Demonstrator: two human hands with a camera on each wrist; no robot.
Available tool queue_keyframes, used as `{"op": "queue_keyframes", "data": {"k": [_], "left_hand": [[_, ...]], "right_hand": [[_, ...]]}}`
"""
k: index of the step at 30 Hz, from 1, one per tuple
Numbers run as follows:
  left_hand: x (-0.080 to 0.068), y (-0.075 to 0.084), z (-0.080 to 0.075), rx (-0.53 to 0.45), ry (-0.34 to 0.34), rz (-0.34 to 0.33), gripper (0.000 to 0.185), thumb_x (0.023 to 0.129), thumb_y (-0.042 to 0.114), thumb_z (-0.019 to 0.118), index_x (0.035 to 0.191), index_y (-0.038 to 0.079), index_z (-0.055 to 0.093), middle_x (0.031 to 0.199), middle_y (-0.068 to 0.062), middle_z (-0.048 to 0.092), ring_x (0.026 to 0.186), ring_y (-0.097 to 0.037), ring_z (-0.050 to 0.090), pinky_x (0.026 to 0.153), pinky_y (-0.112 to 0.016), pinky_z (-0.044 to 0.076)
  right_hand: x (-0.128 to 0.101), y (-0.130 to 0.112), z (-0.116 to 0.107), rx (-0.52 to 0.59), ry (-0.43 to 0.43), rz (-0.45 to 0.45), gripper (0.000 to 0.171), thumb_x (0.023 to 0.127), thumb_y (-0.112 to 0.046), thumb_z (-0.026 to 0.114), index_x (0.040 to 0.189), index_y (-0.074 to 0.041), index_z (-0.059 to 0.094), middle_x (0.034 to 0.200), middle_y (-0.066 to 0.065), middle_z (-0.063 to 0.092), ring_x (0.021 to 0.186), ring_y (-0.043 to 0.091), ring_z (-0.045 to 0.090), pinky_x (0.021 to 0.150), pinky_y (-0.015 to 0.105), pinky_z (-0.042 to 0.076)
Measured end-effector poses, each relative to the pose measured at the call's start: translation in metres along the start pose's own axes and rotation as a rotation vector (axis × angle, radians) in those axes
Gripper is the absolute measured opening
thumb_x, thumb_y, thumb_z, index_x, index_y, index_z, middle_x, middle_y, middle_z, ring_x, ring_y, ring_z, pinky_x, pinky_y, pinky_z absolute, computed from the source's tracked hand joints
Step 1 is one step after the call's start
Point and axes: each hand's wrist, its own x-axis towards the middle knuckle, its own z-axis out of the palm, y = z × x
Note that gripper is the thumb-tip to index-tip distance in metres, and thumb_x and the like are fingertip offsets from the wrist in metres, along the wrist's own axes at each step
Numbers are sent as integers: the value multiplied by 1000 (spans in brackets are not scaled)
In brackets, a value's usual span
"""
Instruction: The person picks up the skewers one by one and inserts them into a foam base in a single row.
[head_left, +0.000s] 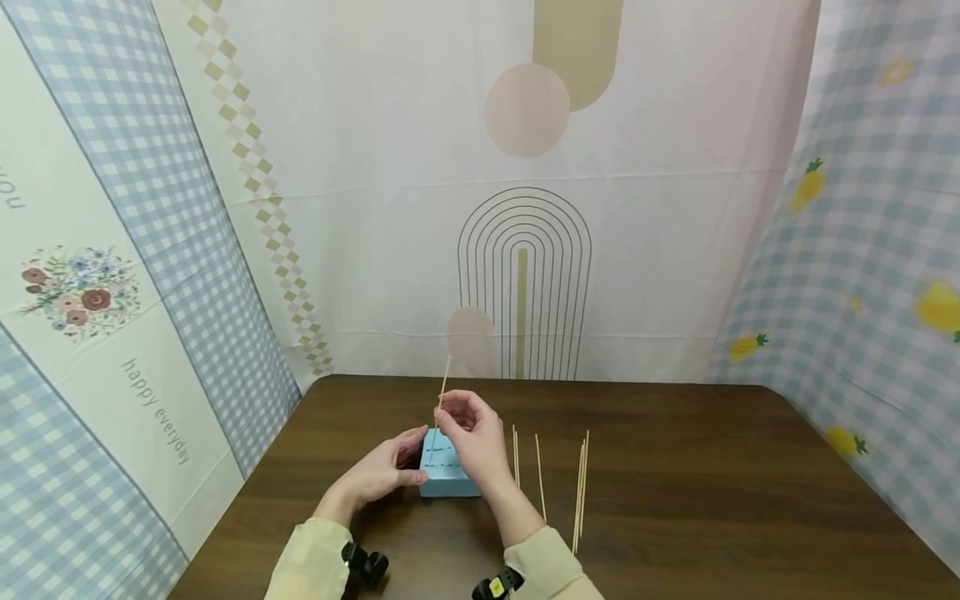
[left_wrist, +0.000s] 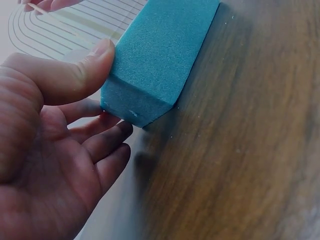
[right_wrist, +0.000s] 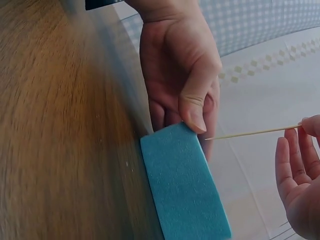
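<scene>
Near the table's (head_left: pixel 675 467) back edge, left hand (head_left: pixel 382 475) grips foam block (head_left: pixel 444 467); right hand (head_left: pixel 468 433) pinches skewer (head_left: pixel 444 385).

Dark brown wooden table (head_left: pixel 712 500) stands enclosed by printed fabric backdrops: blue gingham panels (head_left: pixel 150 208) at the sides, cream arch-patterned cloth (head_left: pixel 390 250) behind.

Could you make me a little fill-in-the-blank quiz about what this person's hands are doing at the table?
1. The left hand steadies a foam block whose colour is ____.
2. The right hand pinches one thin wooden ____ above the block.
3. The spare skewers lie on the table on the person's ____ side of the block.
4. The table's top looks like dark ____.

Missing words: blue; skewer; right; wood
</scene>
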Motion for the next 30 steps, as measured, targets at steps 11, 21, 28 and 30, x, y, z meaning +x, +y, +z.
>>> {"op": "queue_keyframes", "data": {"k": [11,21,28,30], "left_hand": [[3,-3,1,4,-13,44,86,97,8,77,164,-11,27,169,-32,29,155,-50,31,123,-64,25],[2,-2,0,2,-12,42,85,97,8,77,164,-10,27,169,-32,29,154,-50,31,123,-65,25],[1,-2,0,3,-15,50,85,97,7,77,165,-8,28,169,-31,29,155,-49,31,124,-64,25],[1,-1,0,1,-16,49,85,97,8,77,165,-7,27,170,-30,29,155,-49,31,124,-64,25]], "right_hand": [[-2,0,4,-33,-23,-18,17,101,-12,76,118,-12,75,106,8,78,96,18,74,82,26,57],[-2,0,5,-55,-21,-26,16,101,-12,77,116,-13,75,105,5,78,95,17,74,82,25,58],[-2,3,5,-86,-41,-26,16,101,-13,76,117,-14,75,105,2,78,96,15,73,85,26,58],[-3,3,4,-98,-49,-26,16,101,-13,76,117,-15,75,105,2,78,97,15,73,85,27,58]]}}
